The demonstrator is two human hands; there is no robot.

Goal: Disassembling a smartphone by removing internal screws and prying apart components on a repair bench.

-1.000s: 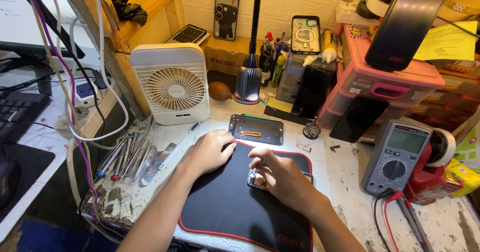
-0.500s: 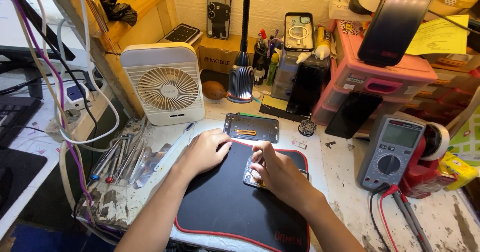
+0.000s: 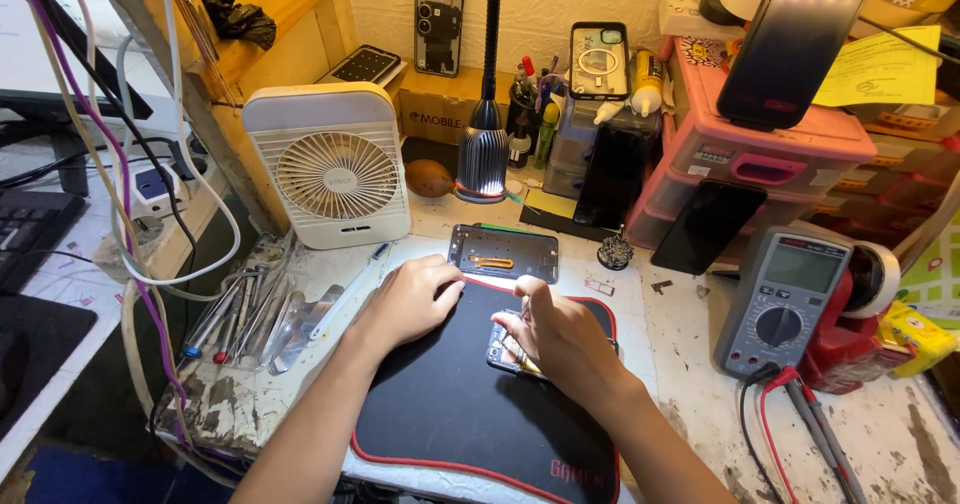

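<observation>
Opened phone (image 3: 505, 349) lies flat mid-mat (image 3: 440, 414), long axis toward the desk's back edge; right hand (image 3: 560, 339) covers it, fingers curled and pinching its near side; left hand (image 3: 410, 299) rests loosely curled on the mat's back-left edge, holding nothing. Judged light, stiff, fragile; hold by frame edges.

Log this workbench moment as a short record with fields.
Surface: black work mat with red edging on a worn white table
Left hand: resting flat on the mat, holding nothing
Right hand: on a small opened phone body
Behind mat: dark phone frame with an orange strip
Right side: grey multimeter
Left side: white desk fan
</observation>
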